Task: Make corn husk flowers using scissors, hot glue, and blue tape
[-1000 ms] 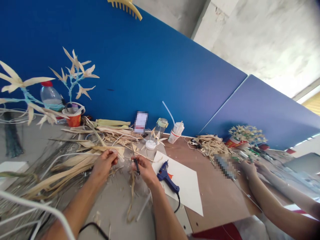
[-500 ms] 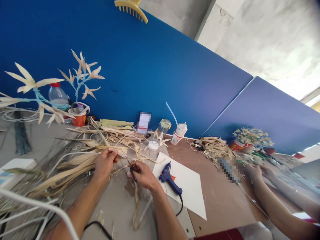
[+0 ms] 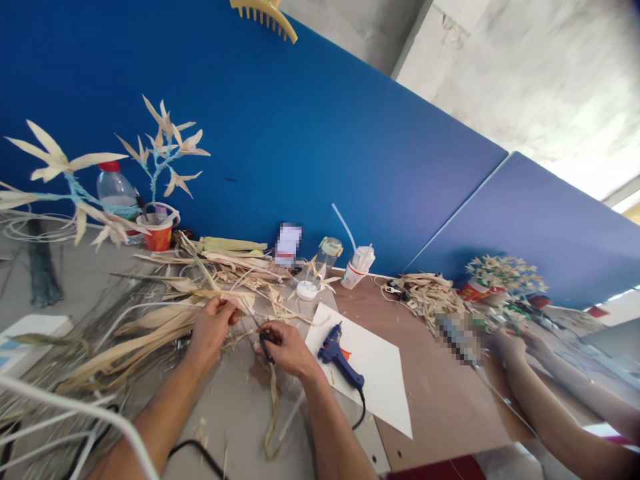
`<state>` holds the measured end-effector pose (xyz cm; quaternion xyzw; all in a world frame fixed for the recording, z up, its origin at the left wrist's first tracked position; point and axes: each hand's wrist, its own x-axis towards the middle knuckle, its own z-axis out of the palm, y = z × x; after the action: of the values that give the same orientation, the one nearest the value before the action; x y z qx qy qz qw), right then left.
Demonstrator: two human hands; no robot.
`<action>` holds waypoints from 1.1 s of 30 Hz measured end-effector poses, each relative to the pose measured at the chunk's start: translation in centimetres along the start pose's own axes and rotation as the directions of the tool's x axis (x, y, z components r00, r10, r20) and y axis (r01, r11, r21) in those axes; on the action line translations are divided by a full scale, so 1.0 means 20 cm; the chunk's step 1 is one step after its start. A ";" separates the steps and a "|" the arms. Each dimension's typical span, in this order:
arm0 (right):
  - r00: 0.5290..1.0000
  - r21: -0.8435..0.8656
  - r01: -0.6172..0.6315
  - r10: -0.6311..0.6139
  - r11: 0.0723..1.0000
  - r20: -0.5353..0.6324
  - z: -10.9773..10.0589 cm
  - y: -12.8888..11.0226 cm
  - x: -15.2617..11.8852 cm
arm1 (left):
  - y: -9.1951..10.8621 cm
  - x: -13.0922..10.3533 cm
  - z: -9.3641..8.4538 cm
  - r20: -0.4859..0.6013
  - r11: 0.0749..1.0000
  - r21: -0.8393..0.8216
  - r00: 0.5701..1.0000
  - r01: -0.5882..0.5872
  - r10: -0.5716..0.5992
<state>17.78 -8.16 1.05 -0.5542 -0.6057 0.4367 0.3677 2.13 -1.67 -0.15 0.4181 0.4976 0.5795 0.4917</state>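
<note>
Pinched between the fingers of my left hand [image 3: 216, 328] is a pale dried husk piece [image 3: 241, 301], its wide end pointing right. My right hand [image 3: 284, 347] grips scissors [image 3: 267, 348] by their black handles. Their thin blades point up and left to the husk; whether they touch it I cannot tell. A long narrow husk strip [image 3: 273, 420] hangs below my right hand to the table. Beneath and left of my left hand lies a heap of dried husks [image 3: 145, 333].
Right of my hands, a blue glue gun [image 3: 345, 360] lies on white paper [image 3: 385, 380]. Husk flowers on blue stems [image 3: 159, 167] stand behind, near a red cup [image 3: 157, 237]. White tubing [image 3: 100, 407] crosses the front left. Another person's hands [image 3: 510, 343] work at the far right.
Both hands stay almost where they were. The scissors' blades have shifted very slightly near the husk; otherwise the scene looks the same.
</note>
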 end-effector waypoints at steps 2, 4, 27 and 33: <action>1.000 0.006 -0.002 0.002 1.000 0.008 0.00 0.01 0.00 | 0.00 0.00 0.00 0.005 1.000 -0.002 1.000 -0.002 0.002; 1.000 0.008 0.003 -0.003 1.000 0.009 0.00 0.02 0.00 | 0.00 0.00 0.00 0.011 1.000 -0.012 1.000 -0.006 0.006; 0.999 0.208 -0.023 0.015 0.978 0.036 -0.06 0.03 0.01 | -0.02 0.03 -0.02 0.047 0.997 -0.073 0.999 0.009 -0.005; 0.992 0.343 -0.080 0.040 0.936 0.122 -0.11 -0.04 -0.04 | -0.01 0.03 -0.03 0.037 0.996 -0.090 0.999 0.003 0.001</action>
<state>19.68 -8.64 2.53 -0.4734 -0.5218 0.5785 0.4110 1.53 -1.21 -0.49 0.4060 0.4620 0.5932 0.5194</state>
